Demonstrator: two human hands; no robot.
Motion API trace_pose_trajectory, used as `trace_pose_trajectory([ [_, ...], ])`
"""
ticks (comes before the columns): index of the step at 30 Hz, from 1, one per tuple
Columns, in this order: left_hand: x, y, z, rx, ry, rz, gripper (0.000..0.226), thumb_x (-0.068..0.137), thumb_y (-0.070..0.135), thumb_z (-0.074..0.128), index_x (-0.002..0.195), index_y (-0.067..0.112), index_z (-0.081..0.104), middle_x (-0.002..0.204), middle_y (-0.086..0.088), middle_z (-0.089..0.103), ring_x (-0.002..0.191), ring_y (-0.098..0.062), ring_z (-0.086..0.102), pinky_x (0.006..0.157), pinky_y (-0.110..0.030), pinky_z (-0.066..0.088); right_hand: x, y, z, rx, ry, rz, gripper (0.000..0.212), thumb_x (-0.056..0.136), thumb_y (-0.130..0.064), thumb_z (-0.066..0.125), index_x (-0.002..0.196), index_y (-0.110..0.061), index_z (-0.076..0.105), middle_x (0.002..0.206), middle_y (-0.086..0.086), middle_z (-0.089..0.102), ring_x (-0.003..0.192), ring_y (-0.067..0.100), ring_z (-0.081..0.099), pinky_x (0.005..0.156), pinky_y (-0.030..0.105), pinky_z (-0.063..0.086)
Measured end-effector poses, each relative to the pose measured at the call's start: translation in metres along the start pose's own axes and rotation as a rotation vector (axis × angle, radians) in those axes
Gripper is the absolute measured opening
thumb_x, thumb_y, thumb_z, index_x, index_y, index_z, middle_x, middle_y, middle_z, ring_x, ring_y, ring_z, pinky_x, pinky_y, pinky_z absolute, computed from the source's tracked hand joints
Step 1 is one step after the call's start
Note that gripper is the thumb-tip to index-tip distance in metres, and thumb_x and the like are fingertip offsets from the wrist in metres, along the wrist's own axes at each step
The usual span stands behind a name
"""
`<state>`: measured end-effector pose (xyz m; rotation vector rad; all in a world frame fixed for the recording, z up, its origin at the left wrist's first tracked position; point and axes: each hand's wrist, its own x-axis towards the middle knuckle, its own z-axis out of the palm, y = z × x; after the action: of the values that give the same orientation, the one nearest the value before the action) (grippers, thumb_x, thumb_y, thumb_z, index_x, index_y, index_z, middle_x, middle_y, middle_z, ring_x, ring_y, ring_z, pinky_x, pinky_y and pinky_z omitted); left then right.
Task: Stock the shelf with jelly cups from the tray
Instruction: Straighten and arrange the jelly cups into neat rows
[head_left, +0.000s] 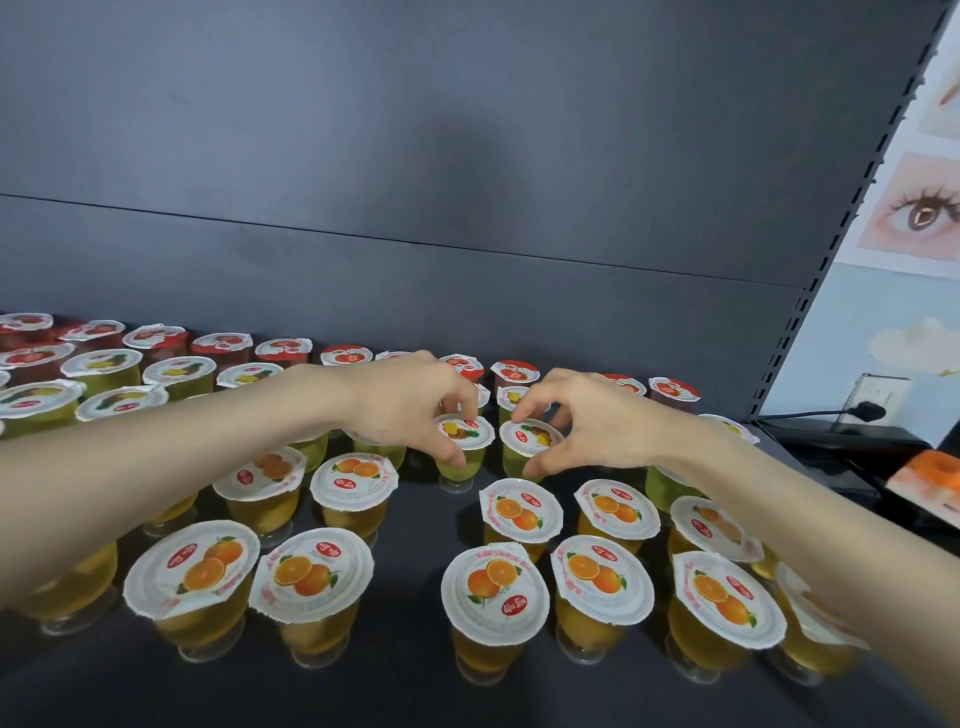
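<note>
Two green pineapple jelly cups stand side by side in the middle of the dark shelf (421, 519). My left hand (410, 410) grips the left cup (464, 435) by its lid rim, thumb in front and fingers behind. My right hand (582, 421) holds the right cup (532, 439) the same way. Both cups sit at the front of the pineapple rows, with their feet on or just above the shelf. No tray is in view.
Orange jelly cups (496, 582) fill the front rows, with a bare lane down the middle. Pineapple cups (104, 364) and red strawberry cups (514, 371) line the back by the dark rear panel (467, 182). At right are the slotted upright (826, 260), a wall socket with a plug (867, 410) and an orange-topped object (930, 478).
</note>
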<state>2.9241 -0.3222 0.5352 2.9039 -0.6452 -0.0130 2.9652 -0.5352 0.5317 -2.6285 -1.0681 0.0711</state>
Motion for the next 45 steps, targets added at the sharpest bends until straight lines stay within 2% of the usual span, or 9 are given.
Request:
trace_pose_trajectory([
  [8, 0.0, 0.0, 0.002, 0.059, 0.034, 0.035, 0.035, 0.079, 0.045, 0.069, 0.106, 0.025, 0.062, 0.102, 0.004, 0.062, 0.089, -0.013, 0.058, 0.076, -0.036, 0.055, 0.0, -0.002, 0.003, -0.027, 0.028, 0.015, 0.039, 0.076, -0.029, 0.078, 0.112, -0.026, 0.063, 0.11, -0.013, 0.048, 0.091, 0.006, 0.054, 0.068, 0.013, 0.049],
  [14, -0.002, 0.004, 0.004, 0.124, 0.054, 0.047, 0.027, 0.08, 0.048, 0.066, 0.091, 0.026, 0.056, 0.09, 0.0, 0.062, 0.08, -0.016, 0.059, 0.067, -0.035, 0.055, -0.001, -0.004, 0.005, -0.046, 0.042, 0.006, 0.037, 0.079, -0.028, 0.076, 0.113, -0.022, 0.064, 0.11, -0.011, 0.05, 0.09, 0.007, 0.053, 0.065, 0.012, 0.045],
  [21, -0.012, 0.013, -0.001, 0.202, 0.036, 0.018, 0.042, 0.084, 0.047, 0.062, 0.118, 0.022, 0.059, 0.107, 0.001, 0.055, 0.092, -0.012, 0.052, 0.075, -0.03, 0.051, -0.011, -0.009, 0.002, -0.056, 0.049, -0.002, 0.035, 0.08, -0.031, 0.074, 0.113, -0.023, 0.064, 0.115, -0.009, 0.051, 0.098, 0.009, 0.053, 0.074, 0.016, 0.049],
  [24, -0.02, 0.022, -0.008, 0.138, 0.114, 0.017, 0.04, 0.088, 0.044, 0.059, 0.12, 0.019, 0.06, 0.109, 0.003, 0.054, 0.093, -0.011, 0.052, 0.078, -0.027, 0.048, -0.022, -0.009, -0.006, -0.032, 0.098, 0.006, 0.035, 0.082, -0.036, 0.071, 0.114, -0.023, 0.064, 0.119, -0.007, 0.052, 0.105, 0.01, 0.054, 0.085, 0.027, 0.053],
  [26, -0.026, 0.031, -0.011, 0.036, 0.143, 0.023, 0.037, 0.089, 0.041, 0.059, 0.117, 0.018, 0.063, 0.11, 0.003, 0.059, 0.095, -0.01, 0.057, 0.079, -0.025, 0.049, -0.032, -0.009, -0.011, 0.008, 0.117, 0.019, 0.033, 0.083, -0.036, 0.07, 0.113, -0.024, 0.064, 0.118, -0.008, 0.053, 0.106, 0.01, 0.055, 0.087, 0.03, 0.054],
  [30, -0.034, 0.051, -0.009, -0.156, 0.059, 0.029, 0.034, 0.085, 0.042, 0.063, 0.112, 0.021, 0.065, 0.105, 0.009, 0.065, 0.094, -0.004, 0.061, 0.074, -0.013, 0.051, -0.057, -0.008, -0.016, 0.092, 0.083, 0.016, 0.028, 0.084, -0.033, 0.07, 0.109, -0.023, 0.065, 0.109, -0.011, 0.063, 0.1, 0.007, 0.061, 0.079, 0.023, 0.056],
  [33, -0.037, 0.065, -0.005, -0.249, -0.025, 0.021, 0.035, 0.085, 0.041, 0.063, 0.113, 0.021, 0.064, 0.107, 0.009, 0.065, 0.095, -0.003, 0.062, 0.077, -0.014, 0.052, -0.073, -0.007, -0.015, 0.173, 0.043, 0.026, 0.026, 0.082, -0.032, 0.071, 0.106, -0.024, 0.064, 0.1, -0.013, 0.063, 0.094, 0.003, 0.063, 0.071, 0.015, 0.053],
  [40, -0.035, 0.087, -0.004, -0.237, -0.164, -0.026, 0.043, 0.085, 0.037, 0.065, 0.122, 0.015, 0.059, 0.116, 0.004, 0.064, 0.103, -0.01, 0.06, 0.088, -0.023, 0.05, -0.08, -0.013, -0.013, 0.153, -0.072, 0.04, 0.031, 0.083, -0.038, 0.069, 0.109, -0.022, 0.063, 0.104, -0.007, 0.066, 0.093, 0.007, 0.064, 0.081, 0.028, 0.057],
  [45, -0.031, 0.086, -0.003, -0.212, -0.14, -0.057, 0.044, 0.083, 0.039, 0.068, 0.12, 0.017, 0.059, 0.117, 0.003, 0.063, 0.104, -0.013, 0.06, 0.09, -0.028, 0.051, -0.075, -0.015, -0.013, 0.115, -0.091, 0.041, 0.028, 0.083, -0.033, 0.07, 0.108, -0.019, 0.067, 0.101, -0.004, 0.067, 0.091, 0.01, 0.064, 0.084, 0.033, 0.057],
])
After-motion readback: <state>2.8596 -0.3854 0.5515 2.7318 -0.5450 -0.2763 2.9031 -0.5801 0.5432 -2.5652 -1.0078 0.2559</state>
